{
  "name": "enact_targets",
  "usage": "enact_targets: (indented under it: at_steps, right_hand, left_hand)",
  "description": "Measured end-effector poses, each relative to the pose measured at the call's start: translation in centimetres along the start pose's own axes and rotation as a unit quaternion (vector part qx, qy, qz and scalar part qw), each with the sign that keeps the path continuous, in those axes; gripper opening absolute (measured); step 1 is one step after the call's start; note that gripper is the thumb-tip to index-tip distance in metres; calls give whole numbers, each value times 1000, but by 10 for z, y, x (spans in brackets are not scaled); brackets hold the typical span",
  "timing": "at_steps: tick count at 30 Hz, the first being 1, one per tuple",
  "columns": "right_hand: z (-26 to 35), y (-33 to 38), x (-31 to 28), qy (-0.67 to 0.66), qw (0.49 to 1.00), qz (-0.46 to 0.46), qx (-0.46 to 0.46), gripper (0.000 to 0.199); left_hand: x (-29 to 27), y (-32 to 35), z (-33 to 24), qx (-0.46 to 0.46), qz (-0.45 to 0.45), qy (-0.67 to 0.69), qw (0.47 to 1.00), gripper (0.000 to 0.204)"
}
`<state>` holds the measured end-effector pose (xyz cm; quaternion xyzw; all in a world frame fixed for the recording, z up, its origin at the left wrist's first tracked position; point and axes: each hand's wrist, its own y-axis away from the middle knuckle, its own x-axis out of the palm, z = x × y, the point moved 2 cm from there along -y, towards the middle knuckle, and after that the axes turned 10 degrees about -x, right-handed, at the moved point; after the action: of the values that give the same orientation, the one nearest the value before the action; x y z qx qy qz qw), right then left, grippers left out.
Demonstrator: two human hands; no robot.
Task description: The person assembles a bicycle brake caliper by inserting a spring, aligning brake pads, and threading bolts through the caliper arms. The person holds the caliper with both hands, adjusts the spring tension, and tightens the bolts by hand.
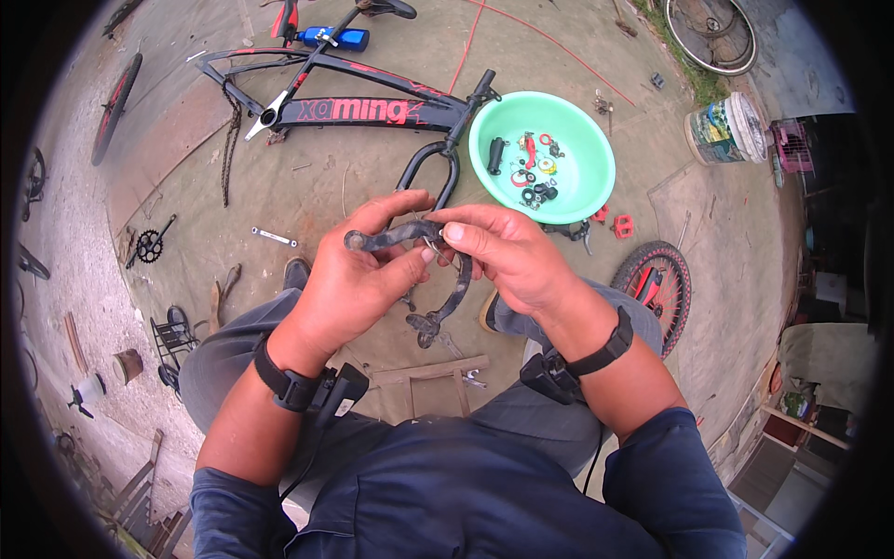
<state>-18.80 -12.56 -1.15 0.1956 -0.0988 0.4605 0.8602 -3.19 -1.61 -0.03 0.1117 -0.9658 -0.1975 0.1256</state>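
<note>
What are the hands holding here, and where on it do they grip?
Both hands hold a black bicycle brake caliper. The left hand pinches its upper arm near the pivot end; the right hand grips the top where the arms meet.

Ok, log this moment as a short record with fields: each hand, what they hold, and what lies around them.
left hand: grips the upper arm of a black bicycle brake caliper
right hand: pinches the caliper at its pivot, fingertips beside the left thumb
caliper: held above the lap, curved arms hanging down
green basin: on the ground ahead, holding small bicycle parts
bicycle frame: black and red, lying flat beyond the hands
spanner: on the ground to the left
small wheel: red-rimmed, to the right
wrists: each wears a black strap with a device
</note>
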Motion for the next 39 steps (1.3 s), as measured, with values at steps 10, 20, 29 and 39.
enact_targets:
  at_steps: [10,20,29,39]
  right_hand:
    - [-4,0,2,11,1000,-10,-12,38]
    - [-5,2,3,-7,1000,-6,-6,38]
    - [-9,3,5,-12,1000,-23,-11,39]
    - [-11,2,6,-5,1000,-27,3,36]
  left_hand:
    - [1,0,0,5,-13,-10,1000,51]
    - [2,-1,4,23,-2,-28,999,55]
    - [4,-3,5,9,-32,-102,994,56]
    - [3,-2,-2,22,-62,-259,964,51]
